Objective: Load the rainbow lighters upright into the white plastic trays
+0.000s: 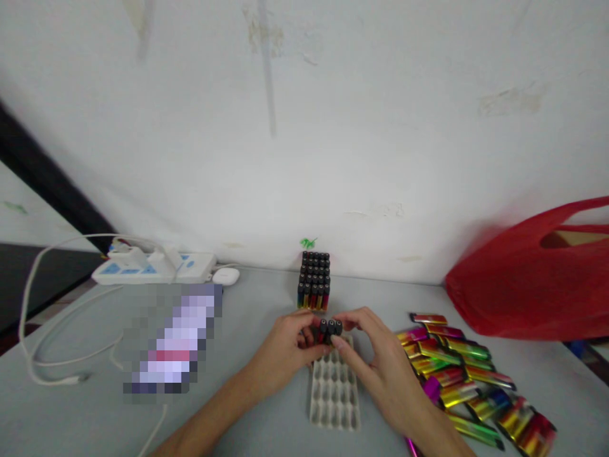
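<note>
Side by side, a few upright lighters [332, 328] show their black tops between my hands, over the far end of the white tray [333, 397]. Fingers and thumb of my left hand [295, 339] close on them from the left. From the right, my right hand [368, 349] pinches the same lighters with thumb and forefinger. The tray has rows of small hollows, and its far end is partly hidden by my hands. Just beyond stands a tight block of upright lighters [314, 279] with black tops and shiny coloured bodies.
A loose pile of shiny lighters [457, 368] lies right of my right hand. Behind it sits a red plastic bag [514, 285]. At left are a blurred-out phone [178, 343], a power strip [157, 266], a small white case [226, 276] and a white cable [57, 382]. The wall [304, 158] rises behind.
</note>
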{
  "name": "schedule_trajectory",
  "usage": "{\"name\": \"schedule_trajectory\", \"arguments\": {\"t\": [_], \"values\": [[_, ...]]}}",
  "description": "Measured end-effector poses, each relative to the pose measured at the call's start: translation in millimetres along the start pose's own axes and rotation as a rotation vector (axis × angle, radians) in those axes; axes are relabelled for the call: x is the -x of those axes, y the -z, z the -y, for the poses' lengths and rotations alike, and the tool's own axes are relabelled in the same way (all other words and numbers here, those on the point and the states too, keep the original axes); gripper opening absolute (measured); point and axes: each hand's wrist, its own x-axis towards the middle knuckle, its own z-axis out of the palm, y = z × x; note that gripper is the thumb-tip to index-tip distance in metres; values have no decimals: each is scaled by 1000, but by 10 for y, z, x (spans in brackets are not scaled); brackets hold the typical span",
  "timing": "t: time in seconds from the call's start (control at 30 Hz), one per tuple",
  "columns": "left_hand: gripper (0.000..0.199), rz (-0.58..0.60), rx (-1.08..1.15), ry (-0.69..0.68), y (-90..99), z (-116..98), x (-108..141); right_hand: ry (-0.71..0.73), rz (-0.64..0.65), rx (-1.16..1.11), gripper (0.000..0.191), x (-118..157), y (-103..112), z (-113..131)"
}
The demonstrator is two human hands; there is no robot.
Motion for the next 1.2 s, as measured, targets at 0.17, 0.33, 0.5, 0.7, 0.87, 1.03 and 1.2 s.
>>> {"name": "schedule_trajectory", "arguments": {"t": [0.17,0.33,0.5,0.7,0.87,1.03,1.2], "values": [[27,2,-10,-2,-8,-5,3,-26,-80,70,23,1,57,-16],[24,-2,-29,1,-4,29,-4,-131,-319,538,35,0,54,-214],[25,-4,-31,1,-2,25,9,-225,-372,1120,57,25,131,-394],[25,2,-41,-5,1,40,-5,-262,-166,1249,25,38,258,-443],[25,-5,-50,-5,2,50,-10,-68,-203,1084,42,35,57,-470],[24,-5,-47,-9,-7,30,-6,135,-53,823,55,29,-62,-444],[24,-13,-46,-12,-11,19,-7,244,73,761,33,-8,-28,-384]]}}
